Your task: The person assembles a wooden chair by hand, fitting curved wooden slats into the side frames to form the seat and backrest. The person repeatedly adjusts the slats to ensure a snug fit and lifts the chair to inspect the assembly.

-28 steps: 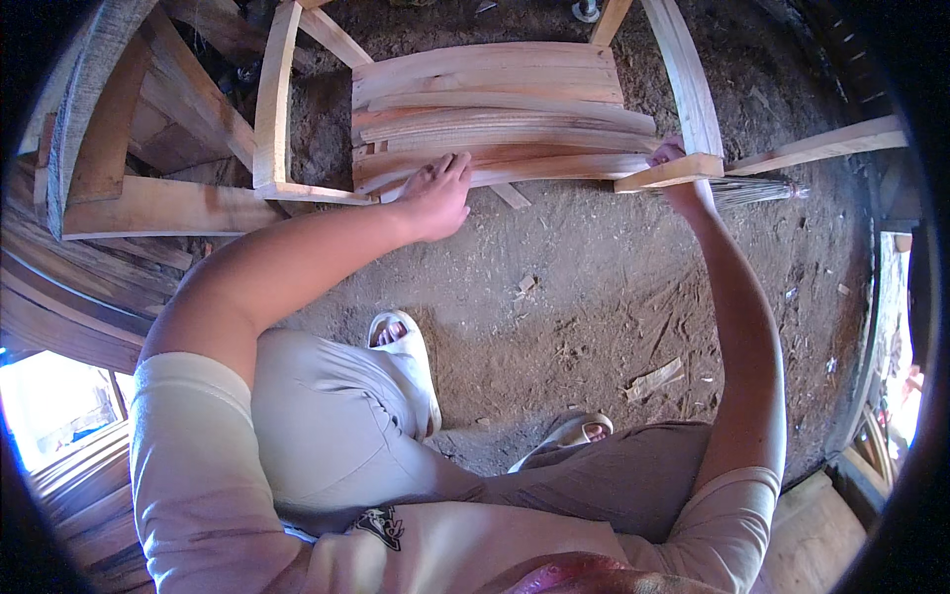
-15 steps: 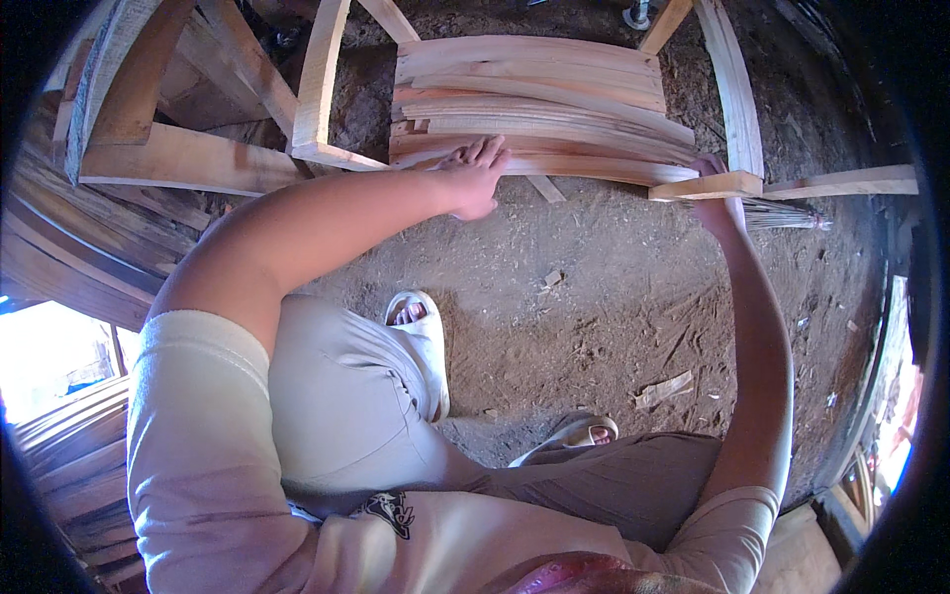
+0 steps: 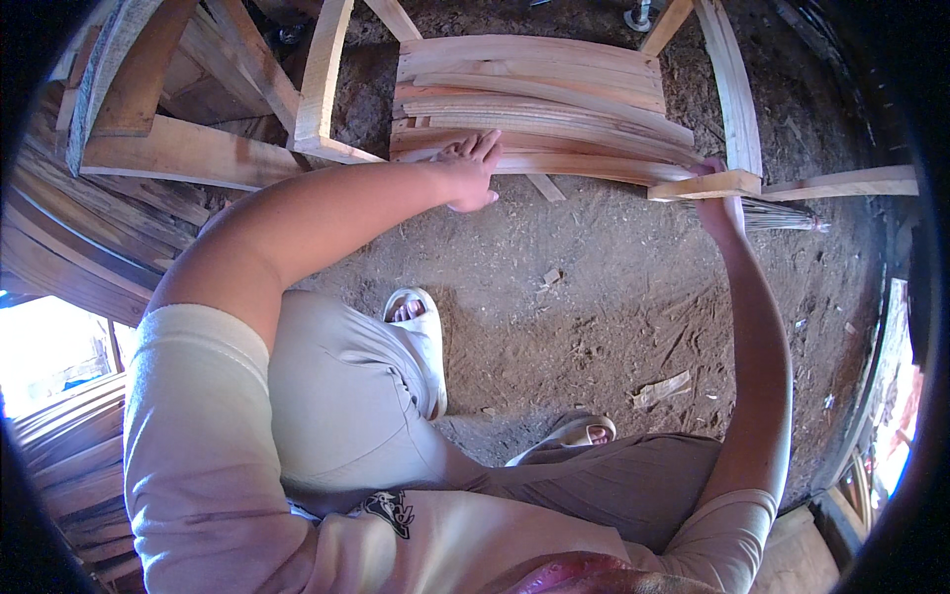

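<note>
Several thin wooden slats (image 3: 529,54) lie across a pale timber frame, with loose slats (image 3: 554,114) bowed on top of them. My left hand (image 3: 470,170) rests at the left part of the front slat (image 3: 584,166), its fingers stretched out and apart. At the slat's right end, my right hand (image 3: 720,210) reaches up behind the frame's near right post (image 3: 705,186). That post covers most of its fingers; the visible fingertips are bent close to the slat end, and what they grip is hidden.
Another timber frame (image 3: 188,156) stands at the left, beside stacked boards (image 3: 74,252). A bundle of thin sticks (image 3: 787,216) lies right of my right hand. Wood scraps (image 3: 661,389) are scattered on the dirt floor (image 3: 594,297) near my sandaled feet.
My left hand has shifted slightly left along the front slat, its fingers a little more spread. My right hand has hardly moved.
</note>
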Available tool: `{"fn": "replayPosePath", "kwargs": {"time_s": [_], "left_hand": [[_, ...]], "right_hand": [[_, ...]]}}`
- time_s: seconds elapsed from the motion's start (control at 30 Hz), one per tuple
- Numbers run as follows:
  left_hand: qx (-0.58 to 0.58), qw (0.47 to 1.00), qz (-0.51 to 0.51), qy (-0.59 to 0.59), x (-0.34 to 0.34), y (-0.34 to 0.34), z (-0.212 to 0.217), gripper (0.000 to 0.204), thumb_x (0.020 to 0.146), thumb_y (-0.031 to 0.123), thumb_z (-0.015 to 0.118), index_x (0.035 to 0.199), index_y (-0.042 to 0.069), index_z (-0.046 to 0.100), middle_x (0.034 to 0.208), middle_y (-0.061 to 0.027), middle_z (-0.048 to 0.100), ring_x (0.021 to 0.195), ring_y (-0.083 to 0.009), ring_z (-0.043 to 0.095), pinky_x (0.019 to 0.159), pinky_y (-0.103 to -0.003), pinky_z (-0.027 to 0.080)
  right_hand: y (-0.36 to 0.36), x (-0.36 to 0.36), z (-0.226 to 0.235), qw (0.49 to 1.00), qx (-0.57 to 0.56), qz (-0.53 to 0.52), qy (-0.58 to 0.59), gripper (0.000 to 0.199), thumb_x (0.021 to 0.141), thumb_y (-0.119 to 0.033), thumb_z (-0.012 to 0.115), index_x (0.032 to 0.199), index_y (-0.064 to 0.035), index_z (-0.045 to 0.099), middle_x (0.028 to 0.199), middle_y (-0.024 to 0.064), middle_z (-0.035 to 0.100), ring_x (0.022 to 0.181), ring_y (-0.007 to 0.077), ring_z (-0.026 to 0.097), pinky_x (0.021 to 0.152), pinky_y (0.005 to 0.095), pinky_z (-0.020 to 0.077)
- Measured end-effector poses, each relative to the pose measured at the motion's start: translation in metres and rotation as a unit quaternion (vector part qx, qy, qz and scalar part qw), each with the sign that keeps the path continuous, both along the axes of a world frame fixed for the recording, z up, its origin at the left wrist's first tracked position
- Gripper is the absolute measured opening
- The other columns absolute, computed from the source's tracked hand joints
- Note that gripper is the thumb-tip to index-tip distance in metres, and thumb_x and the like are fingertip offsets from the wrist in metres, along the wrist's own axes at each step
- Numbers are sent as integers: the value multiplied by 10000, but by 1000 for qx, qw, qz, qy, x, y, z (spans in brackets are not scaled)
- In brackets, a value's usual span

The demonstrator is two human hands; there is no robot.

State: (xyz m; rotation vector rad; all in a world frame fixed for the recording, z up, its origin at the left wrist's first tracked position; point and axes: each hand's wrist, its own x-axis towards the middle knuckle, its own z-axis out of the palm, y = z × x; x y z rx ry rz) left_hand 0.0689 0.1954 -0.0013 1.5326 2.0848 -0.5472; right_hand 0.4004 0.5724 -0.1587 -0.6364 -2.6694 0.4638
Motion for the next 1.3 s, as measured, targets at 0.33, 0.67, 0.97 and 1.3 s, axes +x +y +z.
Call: {"fn": "replayPosePath", "kwargs": {"time_s": [0.33,0.67,0.97,1.3], "left_hand": [[-54,998,31,-13,-2,9,0,905,957,483,527,1553,-11,58,1643,-159,-90,1497,-431,81,1188,-562,195],[-54,998,8,32,-6,6,11,885,976,478,501,1564,23,22,1645,-142,-91,1500,-419,76,1193,-549,190],[-50,998,31,-3,-8,12,14,868,975,440,524,1551,-13,58,1638,-151,-118,1495,-432,66,1187,-570,193],[-12,1000,27,-8,-12,8,9,819,978,436,516,1538,-16,123,1619,-136,-204,1488,-450,65,1172,-614,195]], "right_hand": [[2,11,12,1000,26,1,3,343,883,-45,645,1188,-33,488,1117,135,538,1075,281,555,936,394,436],[-12,2,22,999,22,32,34,311,904,-43,629,1175,-46,476,1071,112,573,1024,230,581,897,356,455],[3,5,0,999,16,12,30,282,886,-20,639,1126,-59,497,1029,79,587,963,203,584,869,340,465],[-7,4,10,999,42,8,20,317,857,-2,655,1135,-46,510,1038,112,582,1023,263,588,896,370,465]]}}
